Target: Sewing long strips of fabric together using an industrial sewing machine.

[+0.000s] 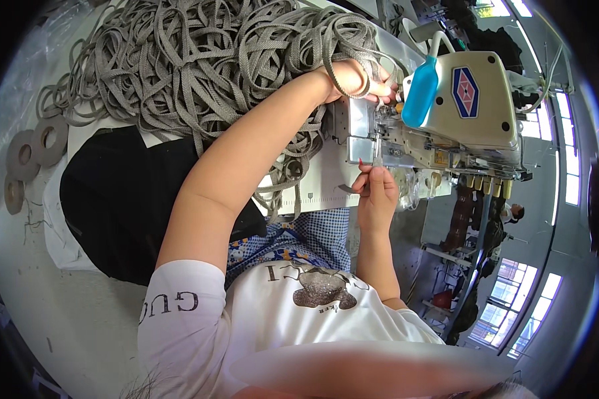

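A cream-coloured sewing machine (476, 100) stands at the upper right, with a blue oblong piece (420, 93) on its front. At the far side of its stitching area, my left hand (356, 78) has its fingers bent together on a grey woven tape, and a loop of the tape (326, 56) hangs over the hand. The fingertips are partly hidden by the machine. On the near side, my right hand (378, 191) pinches a narrow pale strip (378, 151) that runs up to the metal plate. A short grey end juts out left of these fingers, beside a small red tip.
A big tangled heap of grey woven tape (180, 63) covers the back of the white table (306, 197). Black cloth (123, 199) lies at my left, beside several grey tape rolls (50, 141). Farther right, a person (512, 213) and windows show in the room.
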Demonstrator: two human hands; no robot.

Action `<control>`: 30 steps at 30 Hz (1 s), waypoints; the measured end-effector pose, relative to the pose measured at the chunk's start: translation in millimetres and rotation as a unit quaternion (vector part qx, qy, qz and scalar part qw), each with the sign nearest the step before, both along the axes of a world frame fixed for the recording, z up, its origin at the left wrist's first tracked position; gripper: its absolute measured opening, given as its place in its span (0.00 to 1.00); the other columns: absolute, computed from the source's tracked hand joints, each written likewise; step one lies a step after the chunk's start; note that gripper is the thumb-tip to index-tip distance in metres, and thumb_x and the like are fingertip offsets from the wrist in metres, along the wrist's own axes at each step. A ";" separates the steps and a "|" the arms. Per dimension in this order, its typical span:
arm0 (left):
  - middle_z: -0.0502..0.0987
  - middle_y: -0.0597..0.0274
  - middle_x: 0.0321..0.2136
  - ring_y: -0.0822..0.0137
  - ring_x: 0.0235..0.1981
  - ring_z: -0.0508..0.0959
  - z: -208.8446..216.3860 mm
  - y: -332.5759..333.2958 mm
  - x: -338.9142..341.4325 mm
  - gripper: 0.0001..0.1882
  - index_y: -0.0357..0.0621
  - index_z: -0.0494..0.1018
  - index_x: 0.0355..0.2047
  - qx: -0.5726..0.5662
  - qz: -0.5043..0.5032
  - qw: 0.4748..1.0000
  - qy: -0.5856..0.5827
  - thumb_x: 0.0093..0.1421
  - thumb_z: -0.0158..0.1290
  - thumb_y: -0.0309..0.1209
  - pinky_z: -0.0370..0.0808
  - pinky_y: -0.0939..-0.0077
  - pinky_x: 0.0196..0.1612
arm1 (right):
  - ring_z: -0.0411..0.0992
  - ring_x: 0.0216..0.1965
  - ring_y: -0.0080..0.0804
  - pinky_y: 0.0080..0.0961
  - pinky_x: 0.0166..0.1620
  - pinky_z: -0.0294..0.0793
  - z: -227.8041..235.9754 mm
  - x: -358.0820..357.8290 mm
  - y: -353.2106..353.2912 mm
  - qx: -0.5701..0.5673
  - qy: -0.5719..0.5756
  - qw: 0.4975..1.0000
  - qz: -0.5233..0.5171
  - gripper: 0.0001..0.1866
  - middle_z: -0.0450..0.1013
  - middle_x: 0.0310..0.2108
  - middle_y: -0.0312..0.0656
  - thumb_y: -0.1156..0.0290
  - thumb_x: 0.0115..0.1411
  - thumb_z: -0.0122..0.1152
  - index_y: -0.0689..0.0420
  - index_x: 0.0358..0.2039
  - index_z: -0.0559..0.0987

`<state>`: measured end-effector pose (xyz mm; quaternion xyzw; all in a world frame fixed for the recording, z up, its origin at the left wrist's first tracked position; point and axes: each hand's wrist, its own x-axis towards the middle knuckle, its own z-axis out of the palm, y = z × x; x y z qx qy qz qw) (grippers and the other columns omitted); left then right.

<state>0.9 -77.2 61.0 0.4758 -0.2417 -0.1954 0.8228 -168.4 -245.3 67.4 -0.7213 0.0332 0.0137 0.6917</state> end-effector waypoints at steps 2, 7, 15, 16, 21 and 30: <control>0.77 0.61 0.35 0.74 0.38 0.76 -0.8 0.1 1.1 0.14 0.38 0.74 0.36 -0.008 -0.005 1.000 0.007 0.58 0.50 0.37 0.72 0.83 0.40 | 0.65 0.20 0.19 0.12 0.26 0.62 -0.3 -0.2 0.1 0.001 -0.002 1.000 0.001 0.14 0.70 0.18 0.38 0.65 0.63 0.47 0.64 0.32 0.74; 0.76 0.57 0.35 0.70 0.37 0.77 -2.8 -0.6 4.7 0.14 0.37 0.72 0.38 -0.058 -0.031 0.997 0.050 0.57 0.53 0.35 0.73 0.81 0.40 | 0.65 0.20 0.19 0.13 0.26 0.63 -1.1 -0.8 -1.5 0.005 -0.004 1.000 0.006 0.14 0.70 0.18 0.38 0.65 0.63 0.47 0.64 0.32 0.74; 0.76 0.55 0.36 0.69 0.38 0.76 -2.8 -2.0 4.8 0.15 0.36 0.71 0.41 -0.038 -0.029 0.998 0.032 0.57 0.53 0.34 0.73 0.80 0.42 | 0.66 0.20 0.20 0.14 0.27 0.64 -2.9 -0.6 -3.1 -0.002 -0.010 1.000 0.010 0.15 0.70 0.19 0.39 0.64 0.63 0.46 0.64 0.32 0.74; 0.76 0.55 0.36 0.69 0.38 0.76 -2.5 -2.5 3.8 0.16 0.36 0.70 0.41 -0.032 -0.028 0.999 0.019 0.57 0.53 0.35 0.73 0.80 0.42 | 0.66 0.20 0.20 0.14 0.27 0.64 -2.8 -0.7 -3.3 0.000 -0.011 1.000 0.011 0.15 0.70 0.19 0.39 0.64 0.63 0.46 0.64 0.32 0.74; 0.76 0.57 0.37 0.70 0.40 0.76 0.1 2.9 -2.6 0.17 0.38 0.70 0.42 -0.038 -0.016 0.999 0.026 0.58 0.52 0.37 0.72 0.79 0.43 | 0.66 0.20 0.20 0.13 0.27 0.63 -2.5 -0.8 -2.5 0.003 -0.007 1.000 0.006 0.14 0.70 0.19 0.38 0.65 0.63 0.47 0.64 0.32 0.74; 0.74 0.53 0.40 0.64 0.42 0.76 12.2 7.6 -6.4 0.23 0.36 0.67 0.47 -0.073 -0.035 0.994 0.071 0.59 0.49 0.42 0.72 0.75 0.44 | 0.65 0.20 0.19 0.13 0.26 0.63 -3.2 0.1 -2.8 0.003 -0.008 1.000 0.011 0.14 0.70 0.19 0.38 0.65 0.63 0.46 0.64 0.33 0.74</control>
